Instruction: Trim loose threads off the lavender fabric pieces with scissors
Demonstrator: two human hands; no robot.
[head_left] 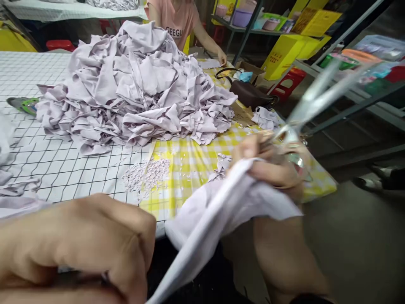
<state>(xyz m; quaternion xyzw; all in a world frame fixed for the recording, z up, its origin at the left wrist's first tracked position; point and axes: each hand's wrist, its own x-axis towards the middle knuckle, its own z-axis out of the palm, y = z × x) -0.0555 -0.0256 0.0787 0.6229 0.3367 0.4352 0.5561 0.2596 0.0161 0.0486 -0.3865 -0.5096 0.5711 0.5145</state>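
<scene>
A pale lavender fabric piece [209, 223] stretches diagonally between my hands, slightly blurred. My right hand [268, 164] is closed, pinching the fabric's upper end between thumb and fingers. The same hand carries metal scissors [303, 109], their blades parted and pointing up and to the right, away from the fabric. At the lower left, my left hand [95, 245] is closed with its fingers curled. The taut lower end of the fabric runs down to its fingertips, at the bottom edge of the picture. Beyond my hands rises a large heap of lavender fabric pieces [142, 88].
Small fabric clippings [152, 175] lie where the white grid cloth [79, 173] meets the yellow checked cloth [167, 147]. Across the table a person [180, 21] reaches beside a dark handbag [251, 93]. Shelves with tubs [245, 17] stand behind, right.
</scene>
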